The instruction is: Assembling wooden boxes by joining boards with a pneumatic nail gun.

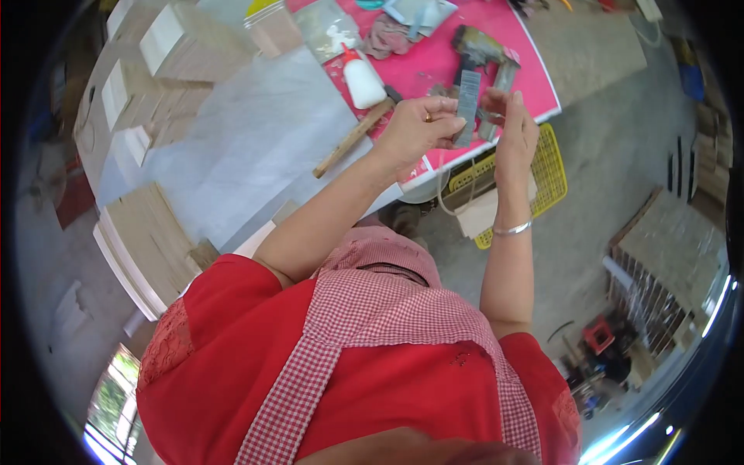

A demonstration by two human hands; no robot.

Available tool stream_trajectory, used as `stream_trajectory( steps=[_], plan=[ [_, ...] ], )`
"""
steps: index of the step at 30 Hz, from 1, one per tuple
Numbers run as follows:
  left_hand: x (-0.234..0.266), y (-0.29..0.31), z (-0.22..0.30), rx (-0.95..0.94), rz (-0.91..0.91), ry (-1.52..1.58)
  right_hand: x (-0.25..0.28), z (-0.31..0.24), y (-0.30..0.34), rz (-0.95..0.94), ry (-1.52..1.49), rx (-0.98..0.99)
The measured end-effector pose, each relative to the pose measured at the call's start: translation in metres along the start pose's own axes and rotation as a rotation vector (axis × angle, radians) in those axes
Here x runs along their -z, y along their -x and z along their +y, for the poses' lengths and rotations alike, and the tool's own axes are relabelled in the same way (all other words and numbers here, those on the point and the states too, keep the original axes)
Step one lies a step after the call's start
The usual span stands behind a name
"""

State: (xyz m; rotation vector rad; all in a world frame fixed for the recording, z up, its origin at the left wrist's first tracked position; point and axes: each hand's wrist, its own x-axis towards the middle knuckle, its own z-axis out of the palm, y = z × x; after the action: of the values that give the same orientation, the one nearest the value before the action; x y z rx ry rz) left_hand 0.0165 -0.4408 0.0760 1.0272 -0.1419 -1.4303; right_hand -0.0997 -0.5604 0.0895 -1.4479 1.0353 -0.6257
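My left hand (pixel 422 130) pinches a grey, finely ridged strip (pixel 468 97) that looks like a row of nails or staples. It is held upright over the table's near right corner. My right hand (pixel 515 139) is raised just right of the strip, its fingers stretched and apart, holding nothing I can see. Beyond both hands lies a nail gun (pixel 482 48) with a metal body, partly hidden by the strip and fingers. Left of my left hand are a white squeeze bottle (pixel 363 84) with a red cap and a hammer with a wooden handle (pixel 349 143).
A pink sheet (pixel 418 58) covers the table's right part, with a crumpled cloth (pixel 390 37) on it. Stacked boards (pixel 147 240) stand at left, more pieces (pixel 174 46) at far left. Below the table's right edge sits a yellow basket (pixel 552 167) with boards.
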Motion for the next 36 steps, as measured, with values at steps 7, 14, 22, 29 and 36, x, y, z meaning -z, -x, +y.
stream_trajectory(
  steps=[7,14,22,29,36],
  plan=[
    [-0.081,0.013,-0.054,0.123,-0.237,-0.219,0.084,0.01,0.095,0.23,-0.076,0.028],
    [-0.103,0.062,-0.133,0.336,-0.134,-0.587,0.263,0.121,0.255,0.589,0.094,-0.28],
    [-0.155,0.099,-0.191,0.474,0.033,-0.67,0.377,0.214,0.528,1.114,0.089,-0.515],
    [-0.31,0.074,-0.219,0.28,-0.499,-0.86,0.351,0.228,0.675,1.648,-0.026,-0.692],
    [-0.402,0.087,-0.32,0.219,-0.862,-0.962,0.282,0.219,0.724,1.941,0.035,-0.825]
  ],
)
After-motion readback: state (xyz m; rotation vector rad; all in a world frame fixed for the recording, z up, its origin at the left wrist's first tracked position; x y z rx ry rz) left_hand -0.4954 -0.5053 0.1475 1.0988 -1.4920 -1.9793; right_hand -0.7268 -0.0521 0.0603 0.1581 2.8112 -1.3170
